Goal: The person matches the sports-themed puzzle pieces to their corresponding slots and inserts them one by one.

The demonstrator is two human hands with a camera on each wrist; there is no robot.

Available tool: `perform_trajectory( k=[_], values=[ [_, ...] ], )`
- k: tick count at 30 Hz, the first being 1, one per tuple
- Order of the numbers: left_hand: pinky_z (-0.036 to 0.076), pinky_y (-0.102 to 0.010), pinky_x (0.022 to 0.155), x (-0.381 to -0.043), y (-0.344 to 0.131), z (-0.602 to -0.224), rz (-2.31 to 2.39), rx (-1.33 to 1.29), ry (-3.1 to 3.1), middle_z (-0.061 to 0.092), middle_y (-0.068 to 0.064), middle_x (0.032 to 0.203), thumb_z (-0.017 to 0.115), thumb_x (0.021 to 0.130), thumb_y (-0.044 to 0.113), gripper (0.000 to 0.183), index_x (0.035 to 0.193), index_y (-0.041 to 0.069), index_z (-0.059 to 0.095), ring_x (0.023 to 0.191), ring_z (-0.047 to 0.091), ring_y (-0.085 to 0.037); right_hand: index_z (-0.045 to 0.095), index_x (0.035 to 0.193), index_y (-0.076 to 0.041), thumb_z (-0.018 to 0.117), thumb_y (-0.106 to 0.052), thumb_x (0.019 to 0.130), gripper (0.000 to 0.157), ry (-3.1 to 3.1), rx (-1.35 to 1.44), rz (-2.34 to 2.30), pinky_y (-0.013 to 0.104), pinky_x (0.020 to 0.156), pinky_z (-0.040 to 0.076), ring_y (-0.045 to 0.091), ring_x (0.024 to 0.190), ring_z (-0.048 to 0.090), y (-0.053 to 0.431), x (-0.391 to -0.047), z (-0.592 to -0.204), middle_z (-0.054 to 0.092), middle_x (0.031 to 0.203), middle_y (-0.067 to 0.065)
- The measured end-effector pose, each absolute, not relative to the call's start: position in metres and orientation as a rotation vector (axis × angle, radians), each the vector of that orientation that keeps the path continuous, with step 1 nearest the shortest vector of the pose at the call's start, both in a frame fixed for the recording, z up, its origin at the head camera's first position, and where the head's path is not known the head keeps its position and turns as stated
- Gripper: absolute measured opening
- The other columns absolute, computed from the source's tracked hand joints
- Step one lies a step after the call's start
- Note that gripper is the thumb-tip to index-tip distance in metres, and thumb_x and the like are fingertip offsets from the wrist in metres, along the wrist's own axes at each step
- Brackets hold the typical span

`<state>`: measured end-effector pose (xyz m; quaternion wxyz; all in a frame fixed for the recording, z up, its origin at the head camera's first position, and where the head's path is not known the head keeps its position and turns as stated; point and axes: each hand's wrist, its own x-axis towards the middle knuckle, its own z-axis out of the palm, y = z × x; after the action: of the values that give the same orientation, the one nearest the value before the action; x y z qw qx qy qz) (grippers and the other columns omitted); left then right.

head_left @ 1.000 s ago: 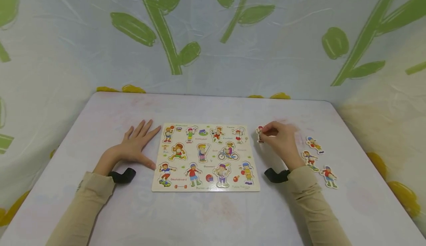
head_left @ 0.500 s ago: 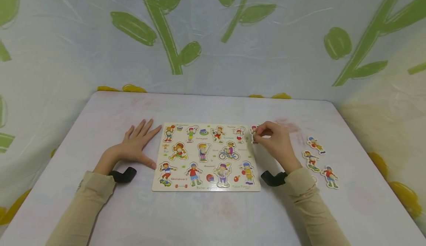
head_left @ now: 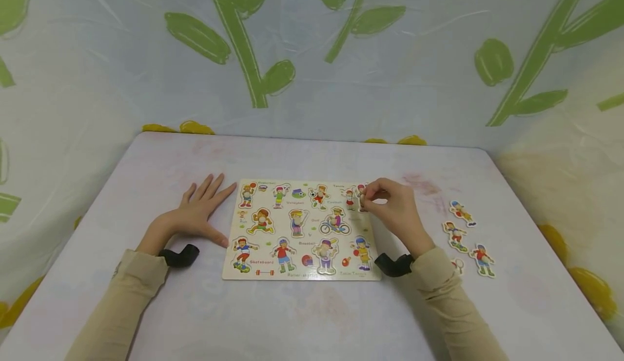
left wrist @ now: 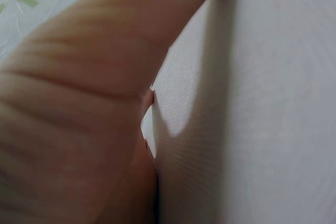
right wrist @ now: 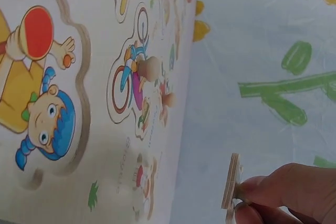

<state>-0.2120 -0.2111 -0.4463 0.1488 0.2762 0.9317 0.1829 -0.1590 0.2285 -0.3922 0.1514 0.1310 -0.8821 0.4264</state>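
A wooden peg puzzle board (head_left: 234, 274) with cartoon sports figures lies on the table. My right hand (head_left: 395, 206) pinches a small wooden puzzle piece (head_left: 361, 195) between thumb and fingers, over the board's upper right corner by the tennis figure. In the right wrist view the piece (right wrist: 230, 182) is edge-on, raised from the board, its knob between thumb and finger. My left hand (head_left: 197, 217) rests with fingers spread at the board's left edge, thumb tip at the side. The left wrist view shows mostly palm and tabletop.
Right of the board lie several loose puzzle pieces: a blue-capped figure (head_left: 461, 213), a skateboarder (head_left: 455, 236), a red-shirted figure (head_left: 482, 259) and one partly hidden by the sleeve (head_left: 436, 266). Several knobbed pieces, such as the cyclist (right wrist: 147, 69), sit in the board.
My right hand has moved left with the puzzle piece, from beside the board to over its upper right corner. A loose piece near the right sleeve has come into view. My left hand stays put.
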Motion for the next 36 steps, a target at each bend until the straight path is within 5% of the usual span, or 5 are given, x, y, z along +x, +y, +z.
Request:
perform_trajectory(
  k=[7, 15, 36],
  values=[
    [-0.01, -0.067, 0.111, -0.211, -0.209, -0.442, 0.55, 0.803, 2.674, -0.01, -0.021, 0.164, 0.082, 0.059, 0.072, 0.136, 0.16, 0.011, 0.015, 0.148, -0.016, -0.042, 0.062, 0.079, -0.004, 0.074, 0.008, 0.079, 0.017, -2.542, 0.385, 1.27, 0.049, 0.077, 0.056, 0.019, 0.075, 0.069, 0.214, -0.167, -0.389, 0.068, 0.082, 0.008],
    [-0.01, -0.066, 0.111, -0.212, -0.209, -0.447, 0.564, 0.82, 2.695, -0.008, -0.021, 0.164, 0.081, 0.058, 0.073, 0.135, 0.16, 0.011, 0.016, 0.148, -0.015, -0.042, 0.074, 0.092, 0.0, 0.074, 0.005, 0.083, 0.011, -2.551, 0.454, 1.278, 0.042, 0.071, 0.058, 0.024, 0.077, 0.071, 0.195, -0.174, -0.391, 0.072, 0.09, 0.01],
    [-0.011, -0.064, 0.111, -0.213, -0.212, -0.448, 0.543, 0.806, 2.687, -0.011, -0.019, 0.164, 0.08, 0.058, 0.074, 0.137, 0.16, 0.013, 0.013, 0.148, -0.017, -0.041, 0.076, 0.093, 0.001, 0.072, 0.003, 0.086, 0.009, -2.596, 0.579, 1.326, 0.035, 0.074, 0.058, 0.021, 0.08, 0.07, 0.146, -0.193, -0.393, 0.07, 0.092, 0.009]
  ],
)
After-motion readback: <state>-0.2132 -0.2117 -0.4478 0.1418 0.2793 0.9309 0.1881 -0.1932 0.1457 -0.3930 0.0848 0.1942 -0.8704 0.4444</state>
